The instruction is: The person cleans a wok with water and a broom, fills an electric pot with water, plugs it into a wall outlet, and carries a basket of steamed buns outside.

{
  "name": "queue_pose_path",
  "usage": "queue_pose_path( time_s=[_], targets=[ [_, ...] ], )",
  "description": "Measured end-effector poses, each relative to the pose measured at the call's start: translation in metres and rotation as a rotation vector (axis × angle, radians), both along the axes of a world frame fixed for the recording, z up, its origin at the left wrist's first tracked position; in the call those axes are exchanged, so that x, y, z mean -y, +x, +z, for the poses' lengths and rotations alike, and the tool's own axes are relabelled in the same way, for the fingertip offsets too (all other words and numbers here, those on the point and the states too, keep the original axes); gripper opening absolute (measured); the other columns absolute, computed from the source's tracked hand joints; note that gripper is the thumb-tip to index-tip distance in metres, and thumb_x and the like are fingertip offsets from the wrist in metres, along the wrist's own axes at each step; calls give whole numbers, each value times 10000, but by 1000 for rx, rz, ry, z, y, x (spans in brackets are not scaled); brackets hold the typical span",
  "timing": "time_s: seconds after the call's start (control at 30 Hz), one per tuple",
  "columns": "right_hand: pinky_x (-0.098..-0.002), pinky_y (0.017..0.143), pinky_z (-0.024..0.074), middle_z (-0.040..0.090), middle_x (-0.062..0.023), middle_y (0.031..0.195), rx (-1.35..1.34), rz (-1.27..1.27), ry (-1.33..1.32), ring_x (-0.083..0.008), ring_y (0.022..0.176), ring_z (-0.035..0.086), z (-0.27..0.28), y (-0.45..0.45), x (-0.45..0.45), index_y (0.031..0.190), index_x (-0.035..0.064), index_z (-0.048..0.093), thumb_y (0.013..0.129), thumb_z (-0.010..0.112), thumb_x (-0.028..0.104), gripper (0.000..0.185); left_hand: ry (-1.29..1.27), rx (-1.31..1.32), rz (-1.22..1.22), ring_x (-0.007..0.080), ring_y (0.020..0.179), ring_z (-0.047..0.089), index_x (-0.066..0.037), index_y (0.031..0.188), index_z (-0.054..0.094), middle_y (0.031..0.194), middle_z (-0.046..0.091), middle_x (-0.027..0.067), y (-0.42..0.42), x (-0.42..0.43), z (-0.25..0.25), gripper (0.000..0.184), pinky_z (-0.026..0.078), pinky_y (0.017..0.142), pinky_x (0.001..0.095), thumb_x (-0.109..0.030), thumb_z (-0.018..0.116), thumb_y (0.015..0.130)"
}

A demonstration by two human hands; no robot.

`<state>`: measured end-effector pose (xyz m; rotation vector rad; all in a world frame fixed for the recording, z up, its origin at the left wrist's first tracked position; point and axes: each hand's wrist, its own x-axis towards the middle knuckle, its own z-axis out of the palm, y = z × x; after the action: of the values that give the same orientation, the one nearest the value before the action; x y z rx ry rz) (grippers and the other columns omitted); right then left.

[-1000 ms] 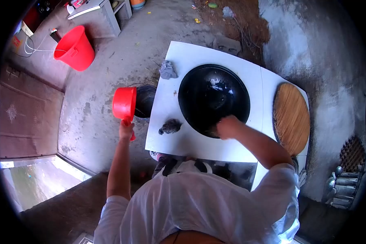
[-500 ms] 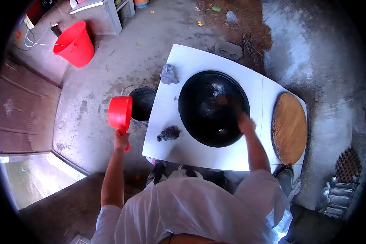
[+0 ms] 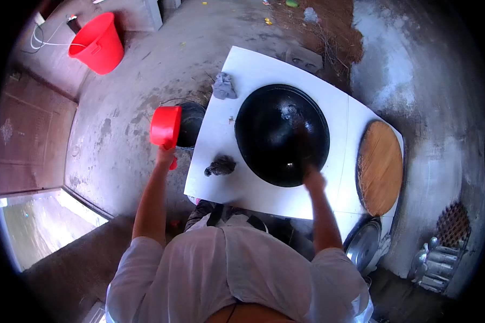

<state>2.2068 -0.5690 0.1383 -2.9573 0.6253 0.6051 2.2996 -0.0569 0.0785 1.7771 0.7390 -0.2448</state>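
Observation:
My left hand (image 3: pixel 166 153) is closed around the handle of a red water dipper (image 3: pixel 165 125). Tilted on its side, the dipper faces the dark bucket (image 3: pixel 192 128) and partly covers it. My right hand (image 3: pixel 313 178) is at the near right rim of a large black wok (image 3: pixel 264 145) set into a white-topped stove. Motion smears that hand; it appears closed on a blurred brownish thing that reaches into the wok. A wet sheen shows inside the wok.
A dark scrubber-like clump (image 3: pixel 220 166) and a grey rag (image 3: pixel 223 86) lie on the white stove top (image 3: pixel 264 202). A round wooden lid (image 3: pixel 381 168) rests at its right. Farther off stands a red bucket (image 3: pixel 99 46); ladles (image 3: pixel 436 264) hang at lower right.
The dipper has shifted slightly up and right, covering more of the dark bucket's left side. My right hand has moved left and nearer to me along the wok's rim. The view has shifted slightly.

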Motion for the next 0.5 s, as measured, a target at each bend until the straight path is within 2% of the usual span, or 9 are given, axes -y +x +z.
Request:
queue_pose_path(
  time_s=[0.03, 0.1, 0.13, 0.17, 0.23, 0.27, 0.37, 0.47, 0.5],
  targets=[
    [-432, 705, 449, 584, -163, 892, 36, 108, 7, -333, 831, 563, -16, -9, -19, 1191, 204, 375, 735, 496, 299, 482, 2, 1, 14, 171, 424, 495, -45, 837, 504, 570, 488, 48, 1, -2, -7, 168, 424, 384, 295, -58, 511, 670],
    [-435, 689, 450, 585, -184, 827, -1, 162, 163, -347, 772, 569, -2, -9, -79, 1190, 199, 394, 707, 550, 297, 517, 53, -20, -55, 182, 471, 539, -30, 859, 536, 651, 558, 85, 2, -5, -35, 198, 434, 425, 328, -106, 520, 677],
    [-442, 680, 447, 581, -196, 804, 204, 240, 339, -360, 749, 566, -5, -15, -95, 1183, 183, 416, 692, 577, 306, 531, 62, -61, -37, 193, 503, 558, -28, 843, 538, 636, 554, 91, 3, -3, -39, 193, 434, 436, 331, -99, 520, 665],
    [-428, 716, 438, 569, -212, 872, 240, 248, 420, -366, 801, 553, 11, -16, -119, 1169, 132, 439, 690, 588, 285, 525, 65, -62, -31, 193, 503, 558, -28, 843, 538, 636, 554, 91, 3, -5, -47, 193, 434, 436, 331, -99, 520, 665],
    [-394, 764, 426, 546, -232, 942, 362, 145, 680, -357, 871, 536, 35, -18, -146, 1172, 83, 430, 697, 586, 245, 526, 95, 99, -115, 217, 562, 574, -16, 846, 533, 638, 554, 103, 6, -6, -62, 217, 440, 474, 343, -104, 524, 648],
    [-394, 764, 426, 546, -232, 942, 363, 153, 679, -357, 871, 536, 42, -20, -155, 1172, 83, 430, 697, 586, 245, 526, 114, -16, -109, 257, 642, 584, -7, 867, 527, 667, 566, 122, 7, 6, -19, 258, 446, 536, 362, -117, 536, 634],
    [-360, 793, 414, 528, -241, 987, 494, 186, 796, -339, 922, 524, 54, -26, -183, 1190, 57, 405, 704, 580, 215, 540, 110, 87, -82, 283, 727, 580, -8, 895, 516, 739, 579, 146, 19, -2, -72, 290, 446, 611, 370, -121, 553, 631],
    [-357, 771, 424, 533, -235, 980, 365, 34, 903, -333, 903, 535, 59, -24, -210, 1188, 42, 403, 718, 569, 213, 528, 170, 24, -141, 307, 799, 569, -11, 940, 500, 821, 577, 177, 22, 14, -3, 332, 443, 673, 373, -118, 564, 632],
    [-357, 763, 428, 534, -233, 978, 325, -23, 937, -332, 895, 539, 63, -22, -219, 1186, 36, 403, 722, 565, 213, 522, 169, 25, -139, 307, 799, 569, -11, 940, 500, 821, 577, 177, 24, 14, -4, 332, 443, 673, 373, -118, 564, 632]
  ],
)
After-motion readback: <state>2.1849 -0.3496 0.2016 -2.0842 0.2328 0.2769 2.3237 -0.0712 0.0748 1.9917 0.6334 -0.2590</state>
